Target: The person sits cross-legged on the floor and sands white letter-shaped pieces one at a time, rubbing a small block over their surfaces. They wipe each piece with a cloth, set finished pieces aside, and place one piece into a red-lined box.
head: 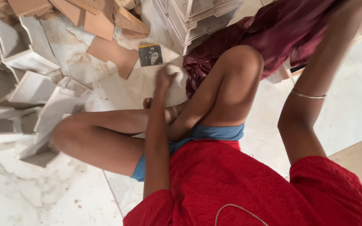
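Head view: I sit on the pale floor (84, 196) with my knees bent. My left hand (167, 78) is extended toward 12 o'clock; its fingers are clenched around a small white cloth (176, 72), which sits in the fist just above the floor. A small dark square card (150, 55) lies on the floor just beside this hand, at 11 o'clock from it. A brown board piece (115, 53) lies touching the card's left edge.

My right hand (359, 8) is raised toward 1 o'clock at the upper frame edge. It is blurred and partly cut off, so I cannot tell whether its fingers are clenched or released. A thin metal bangle (308, 96) circles the right forearm. A maroon cloth (281, 33) lies on the floor between both arms, near my raised knee.

White moulded pieces (30, 96) are heaped at 9 o'clock. Stacked white frames (197, 21) stand at 12 o'clock.
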`<act>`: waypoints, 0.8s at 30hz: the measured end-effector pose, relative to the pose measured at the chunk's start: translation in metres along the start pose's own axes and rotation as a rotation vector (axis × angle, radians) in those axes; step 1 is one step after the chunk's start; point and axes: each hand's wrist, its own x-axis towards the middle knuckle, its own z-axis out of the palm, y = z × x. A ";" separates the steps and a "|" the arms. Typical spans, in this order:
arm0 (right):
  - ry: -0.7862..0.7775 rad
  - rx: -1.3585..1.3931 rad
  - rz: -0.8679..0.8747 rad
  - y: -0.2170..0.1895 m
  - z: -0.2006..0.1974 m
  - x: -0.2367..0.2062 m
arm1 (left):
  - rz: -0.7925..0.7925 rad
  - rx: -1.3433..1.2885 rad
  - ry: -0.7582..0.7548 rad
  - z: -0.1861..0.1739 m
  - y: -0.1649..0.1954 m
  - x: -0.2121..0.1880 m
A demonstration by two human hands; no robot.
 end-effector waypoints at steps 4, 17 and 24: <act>-0.768 0.000 0.177 0.066 0.021 -0.090 | -0.158 0.576 0.259 -0.043 -0.033 0.006; -0.479 -0.588 -0.797 0.060 -0.061 -0.074 | -0.110 0.811 -0.049 -0.043 -0.074 0.058; -0.716 -1.242 -0.612 0.076 -0.087 -0.042 | -0.110 0.662 -0.024 -0.041 -0.078 0.048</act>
